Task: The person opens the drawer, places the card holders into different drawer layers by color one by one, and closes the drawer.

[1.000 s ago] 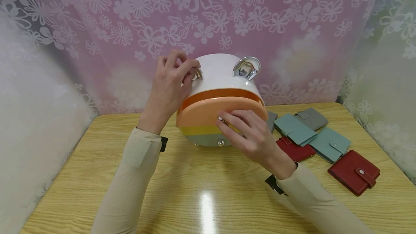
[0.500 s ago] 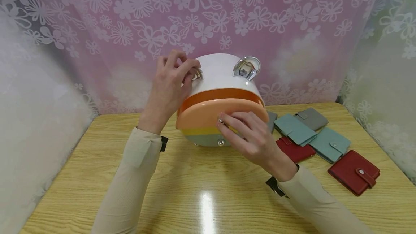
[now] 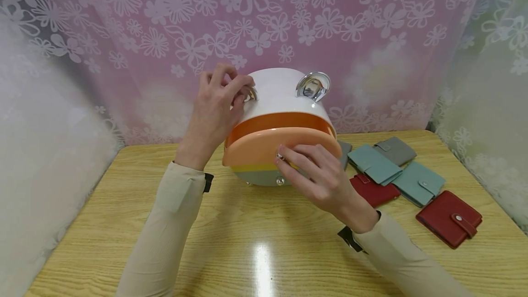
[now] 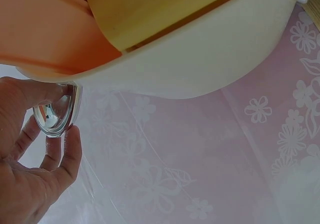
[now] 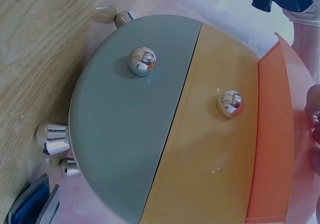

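A round-fronted white drawer box (image 3: 278,84) with silver feet stands on the table. My left hand (image 3: 216,104) holds the box's left silver ear (image 4: 60,109), thumb on one face and fingertips at its edge. The right silver ear (image 3: 315,87) is untouched. With its fingertips my right hand (image 3: 323,175) pinches the small silver knob (image 3: 279,155) of the top orange drawer (image 3: 249,149), which stands partly pulled out. Below it, the yellow drawer (image 5: 207,154) and grey-green drawer (image 5: 122,119) sit flush, each with a silver knob. The orange drawer's inside is mostly hidden.
Right of the box lie several wallets on the wooden table (image 3: 231,242): teal ones (image 3: 375,164), red ones (image 3: 449,218) and grey ones (image 3: 396,149). Some overlap. A pink flowered cloth (image 3: 268,22) hangs close behind the box.
The orange drawer has slid a little further out towards me, widening the gap at its top. My right hand has moved with it; the left hand stays on the ear.
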`<state>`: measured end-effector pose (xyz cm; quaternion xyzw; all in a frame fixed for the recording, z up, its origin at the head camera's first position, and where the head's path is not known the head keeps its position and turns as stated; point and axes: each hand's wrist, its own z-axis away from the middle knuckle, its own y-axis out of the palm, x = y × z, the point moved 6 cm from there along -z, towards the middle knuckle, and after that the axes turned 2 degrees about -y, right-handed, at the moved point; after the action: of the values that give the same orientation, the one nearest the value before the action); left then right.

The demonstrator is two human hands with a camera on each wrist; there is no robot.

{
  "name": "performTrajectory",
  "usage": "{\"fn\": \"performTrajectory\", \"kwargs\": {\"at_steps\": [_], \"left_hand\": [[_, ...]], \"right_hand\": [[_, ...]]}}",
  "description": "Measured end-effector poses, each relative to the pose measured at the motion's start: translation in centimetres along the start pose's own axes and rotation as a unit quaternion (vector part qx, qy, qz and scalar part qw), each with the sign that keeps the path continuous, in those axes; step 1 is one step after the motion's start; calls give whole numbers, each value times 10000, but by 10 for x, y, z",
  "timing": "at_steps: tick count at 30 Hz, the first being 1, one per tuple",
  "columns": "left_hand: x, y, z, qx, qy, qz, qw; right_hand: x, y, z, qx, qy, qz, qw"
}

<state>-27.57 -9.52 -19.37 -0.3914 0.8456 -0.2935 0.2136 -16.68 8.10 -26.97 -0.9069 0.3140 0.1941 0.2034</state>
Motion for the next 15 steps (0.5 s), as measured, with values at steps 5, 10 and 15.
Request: {"fn": "performTrajectory", "kwargs": {"at_steps": [5, 10, 15], "left_hand": [[0, -1, 0, -9, 9, 35, 10000], [0, -1, 0, 1, -17, 39, 10000], [0, -1, -1, -45, 46, 81, 9999]], "right_hand": [[0, -2, -1, -17, -2, -18, 10000], [1, -3, -2, 15, -10, -39, 10000], [2, -5, -2, 66, 2, -35, 10000]]}}
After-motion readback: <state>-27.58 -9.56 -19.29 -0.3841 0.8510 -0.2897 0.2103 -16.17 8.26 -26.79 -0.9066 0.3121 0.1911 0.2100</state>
